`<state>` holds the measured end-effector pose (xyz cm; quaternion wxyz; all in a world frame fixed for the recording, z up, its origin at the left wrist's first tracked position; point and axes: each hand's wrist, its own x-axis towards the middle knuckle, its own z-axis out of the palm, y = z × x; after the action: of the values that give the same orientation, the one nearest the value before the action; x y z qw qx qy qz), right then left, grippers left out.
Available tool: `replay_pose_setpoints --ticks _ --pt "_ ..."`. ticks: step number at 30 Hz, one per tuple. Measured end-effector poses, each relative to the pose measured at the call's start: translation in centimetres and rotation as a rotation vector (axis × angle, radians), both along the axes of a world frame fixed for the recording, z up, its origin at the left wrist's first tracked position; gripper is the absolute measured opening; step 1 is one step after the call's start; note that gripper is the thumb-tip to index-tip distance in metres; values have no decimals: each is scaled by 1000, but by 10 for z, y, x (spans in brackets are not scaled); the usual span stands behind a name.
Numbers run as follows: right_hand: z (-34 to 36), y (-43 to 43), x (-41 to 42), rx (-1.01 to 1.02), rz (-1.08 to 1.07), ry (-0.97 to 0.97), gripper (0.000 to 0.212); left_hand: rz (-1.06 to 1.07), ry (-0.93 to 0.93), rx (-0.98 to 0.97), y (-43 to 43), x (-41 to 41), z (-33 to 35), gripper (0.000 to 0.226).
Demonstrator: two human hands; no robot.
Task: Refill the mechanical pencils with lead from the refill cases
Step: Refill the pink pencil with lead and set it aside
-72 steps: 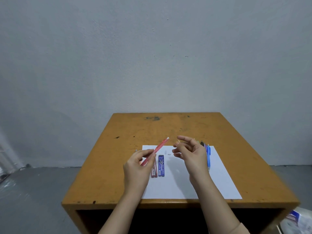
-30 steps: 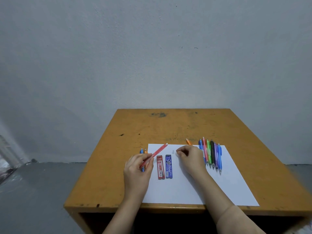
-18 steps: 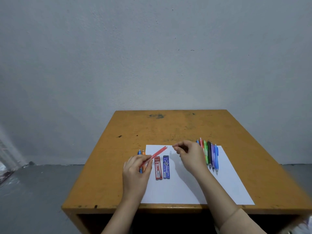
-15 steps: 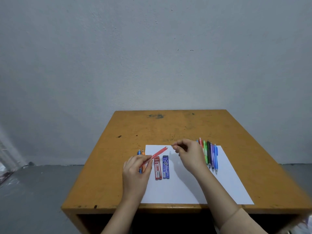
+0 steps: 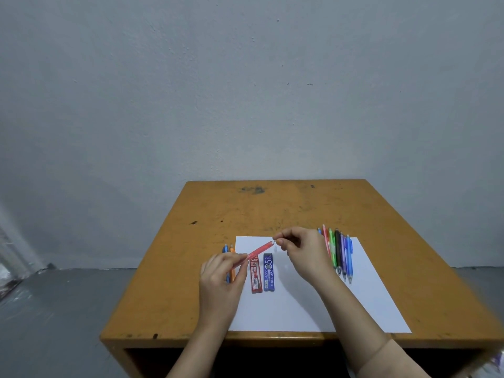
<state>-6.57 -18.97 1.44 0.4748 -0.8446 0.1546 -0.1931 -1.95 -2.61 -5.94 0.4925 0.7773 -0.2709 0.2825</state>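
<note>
The red pencil (image 5: 257,251) is tilting across the frame's lower centre, the left hand (image 5: 219,285) pinching its lower end, the right hand (image 5: 302,251) pinching at its upper tip, above the refill cases (image 5: 262,274) lying on the worktop (image 5: 272,208).

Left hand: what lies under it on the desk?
Under the left hand, a blue pencil and an orange pencil lie beside the paper; their lower ends are covered.

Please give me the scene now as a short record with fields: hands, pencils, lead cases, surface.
left hand: holds red pencil, tilted up to the right
right hand: fingertips pinched at the pencil's upper end
lead cases: red case and blue case, side by side on the paper
other pencils: row right of the right hand; two pencils behind the left hand
surface: table
</note>
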Motion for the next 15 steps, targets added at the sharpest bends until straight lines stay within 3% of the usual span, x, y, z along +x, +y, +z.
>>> replay_pose_setpoints --ticks 15 --pt "9 -5 0 -252 88 33 14 -9 -76 38 1 4 -4 25"
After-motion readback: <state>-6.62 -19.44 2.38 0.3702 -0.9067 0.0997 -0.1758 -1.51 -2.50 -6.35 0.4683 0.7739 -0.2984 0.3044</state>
